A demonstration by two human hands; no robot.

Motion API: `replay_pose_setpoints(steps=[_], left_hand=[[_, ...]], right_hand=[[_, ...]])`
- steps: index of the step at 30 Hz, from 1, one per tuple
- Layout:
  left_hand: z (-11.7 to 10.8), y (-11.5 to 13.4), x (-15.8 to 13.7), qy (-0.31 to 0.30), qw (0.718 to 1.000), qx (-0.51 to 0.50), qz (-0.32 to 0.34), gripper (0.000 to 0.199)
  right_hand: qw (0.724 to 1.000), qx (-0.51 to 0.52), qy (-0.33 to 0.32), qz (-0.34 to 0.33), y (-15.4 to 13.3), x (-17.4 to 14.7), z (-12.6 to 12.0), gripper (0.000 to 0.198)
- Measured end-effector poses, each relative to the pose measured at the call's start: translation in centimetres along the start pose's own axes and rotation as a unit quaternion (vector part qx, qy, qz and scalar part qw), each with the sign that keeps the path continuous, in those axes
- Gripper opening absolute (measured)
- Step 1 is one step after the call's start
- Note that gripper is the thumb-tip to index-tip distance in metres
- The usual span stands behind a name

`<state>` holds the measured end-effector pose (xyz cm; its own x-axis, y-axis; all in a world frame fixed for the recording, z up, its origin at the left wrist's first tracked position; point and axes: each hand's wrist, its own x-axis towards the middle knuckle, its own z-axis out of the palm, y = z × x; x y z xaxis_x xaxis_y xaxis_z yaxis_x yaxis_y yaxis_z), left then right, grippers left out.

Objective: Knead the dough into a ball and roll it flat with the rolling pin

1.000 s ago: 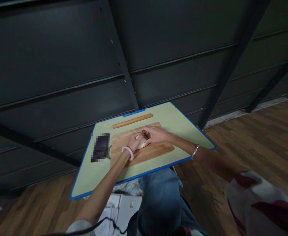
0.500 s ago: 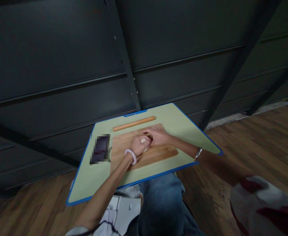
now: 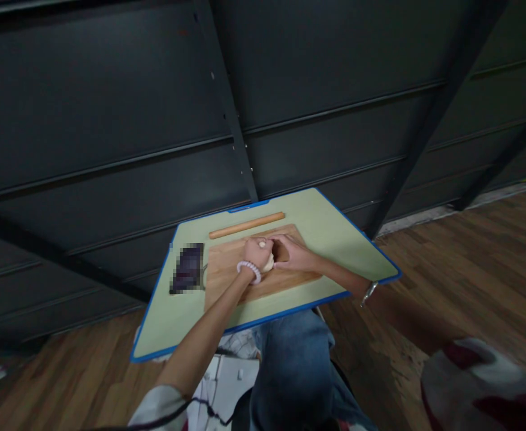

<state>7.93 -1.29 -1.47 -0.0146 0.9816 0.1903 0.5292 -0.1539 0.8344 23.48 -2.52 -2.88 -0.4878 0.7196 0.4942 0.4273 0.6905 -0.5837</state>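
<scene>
A pale lump of dough [image 3: 269, 263] rests on a wooden board [image 3: 227, 272], partly hidden by my hands. My left hand [image 3: 256, 252], with a white coil bracelet at the wrist, is closed round the dough in a fist, and a bit of dough shows at the top between its fingers. From the right, my right hand [image 3: 295, 255] curves in a C shape, its thumb and fingertips at the dough's right side. Between its palm and the dough a gap shows the board. Its wrist carries a silver bracelet.
A wooden rolling pin [image 3: 247, 225] lies behind the board on a pale green tabletop [image 3: 335, 239] with a blue rim. At the left is a dark blurred-out object [image 3: 188, 267]. A dark panelled wall [image 3: 155, 108] stands behind the table. My jeans-covered leg [image 3: 290, 365] is below.
My left hand has turned more upright over the dough and moved slightly up. My right hand has drawn a little to the right, with its thumb and fingers wider apart.
</scene>
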Motion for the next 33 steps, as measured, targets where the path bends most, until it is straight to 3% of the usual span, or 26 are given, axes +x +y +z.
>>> replay_pose_setpoints(steps=[4,7,10,13,17,21,23,25,28,30,33], left_hand=[[-0.1,0.6,-0.1,0.010,1.000,-0.014,-0.017,0.028],[-0.6,1.1,-1.1,0.022,0.999,-0.026,-0.017,0.034],[-1.4,1.2,-2.7,0.042,0.998,-0.034,-0.030,0.027],[-2.7,0.6,-4.5,0.083,0.995,-0.037,-0.048,0.037],[-5.0,-0.5,-5.3,0.114,0.990,0.006,0.087,0.027],[-7.1,-0.8,-3.7,0.196,0.972,0.049,0.122,0.027],[-7.7,-0.6,-2.7,0.169,0.971,0.050,0.160,0.030],[-7.8,-0.3,-2.2,0.072,0.969,0.064,0.226,0.034],[-7.4,-0.5,-1.8,-0.078,0.944,0.097,0.304,0.034],[-6.8,-0.9,-1.8,-0.110,0.941,0.103,0.302,0.037],[-6.1,-1.8,-1.8,-0.100,0.958,0.089,0.252,0.043]], right_hand=[[1.000,0.008,-0.020,-0.007,-0.1,0.0,0.0,0.060],[0.998,0.059,-0.014,-0.022,0.2,0.0,0.1,0.041],[0.995,0.097,0.027,0.022,0.3,0.0,0.2,0.029],[0.994,0.088,0.046,0.053,-0.9,0.3,0.5,0.028],[0.998,0.051,0.031,-0.003,-4.3,1.1,1.9,0.027],[0.991,-0.094,-0.036,-0.083,-6.9,2.4,3.8,0.028],[0.976,-0.164,-0.070,-0.122,-7.0,3.1,4.4,0.038],[0.963,-0.193,-0.092,-0.162,-6.6,3.8,4.8,0.044],[0.949,-0.193,-0.130,-0.212,-5.7,4.7,5.1,0.038],[0.945,-0.193,-0.148,-0.217,-5.2,5.1,5.2,0.034],[0.947,-0.206,-0.152,-0.195,-4.8,5.3,5.5,0.037]])
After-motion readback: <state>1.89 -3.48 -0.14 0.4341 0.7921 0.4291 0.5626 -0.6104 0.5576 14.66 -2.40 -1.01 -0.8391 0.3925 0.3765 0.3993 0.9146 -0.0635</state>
